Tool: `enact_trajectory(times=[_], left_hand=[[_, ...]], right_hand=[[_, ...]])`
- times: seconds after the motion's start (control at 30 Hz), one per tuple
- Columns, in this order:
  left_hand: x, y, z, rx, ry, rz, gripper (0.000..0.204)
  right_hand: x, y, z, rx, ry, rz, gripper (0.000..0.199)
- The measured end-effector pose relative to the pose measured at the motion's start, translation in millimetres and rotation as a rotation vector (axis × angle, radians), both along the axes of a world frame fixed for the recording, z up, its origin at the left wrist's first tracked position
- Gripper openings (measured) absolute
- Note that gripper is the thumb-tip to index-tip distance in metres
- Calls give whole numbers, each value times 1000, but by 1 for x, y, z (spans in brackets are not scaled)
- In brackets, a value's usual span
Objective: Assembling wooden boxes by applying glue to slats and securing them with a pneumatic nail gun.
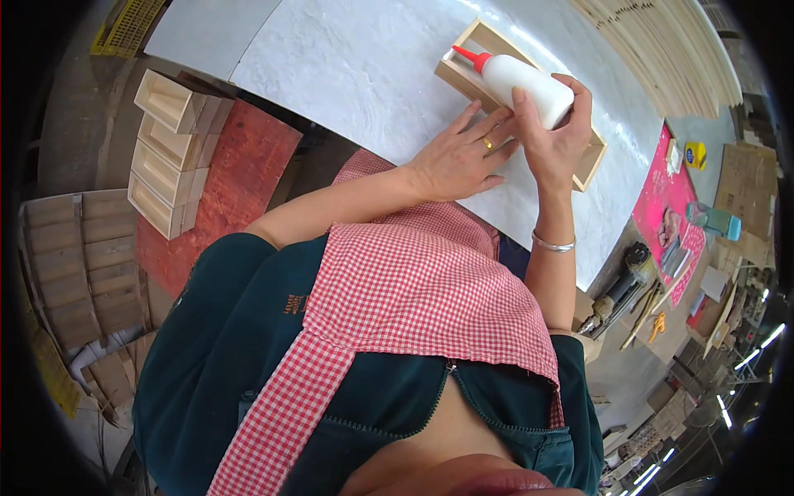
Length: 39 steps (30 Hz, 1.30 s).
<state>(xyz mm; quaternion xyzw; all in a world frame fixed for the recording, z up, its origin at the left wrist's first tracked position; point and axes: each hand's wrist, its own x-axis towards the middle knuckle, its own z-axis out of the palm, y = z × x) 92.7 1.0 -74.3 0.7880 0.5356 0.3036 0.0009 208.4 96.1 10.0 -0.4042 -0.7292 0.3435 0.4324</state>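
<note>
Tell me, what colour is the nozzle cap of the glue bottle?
Red, on a white glue bottle held in the right hand; the head view shows it.

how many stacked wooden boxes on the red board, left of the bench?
4 wooden boxes, in a row on the red board. More may be hidden behind.

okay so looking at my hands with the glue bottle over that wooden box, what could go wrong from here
1. The right hand grips the white glue bottle with its red nozzle aimed into the wooden box; a hard squeeze might flood the joint or drip onto the white tabletop.
2. The left hand lies against the box side, so squeezed-out glue could reach its fingers.
3. The box sits near the table edge; a push could slide it off.
</note>
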Motion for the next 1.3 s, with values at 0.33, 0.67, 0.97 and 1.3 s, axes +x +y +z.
enact_trajectory(times=[0.33,0.67,0.97,1.3], left_hand=[[1,0,5,-10,-57,-25,56],[1,-1,7,-18,-54,-24,53],[1,0,12,-62,-67,-15,47],[4,0,12,-65,-46,-9,43]], right_hand=[[-13,18,2,173,-70,-117,55],[-11,28,0,200,-52,-176,54],[26,20,4,227,-157,-285,52],[74,3,9,215,-170,-404,51]])
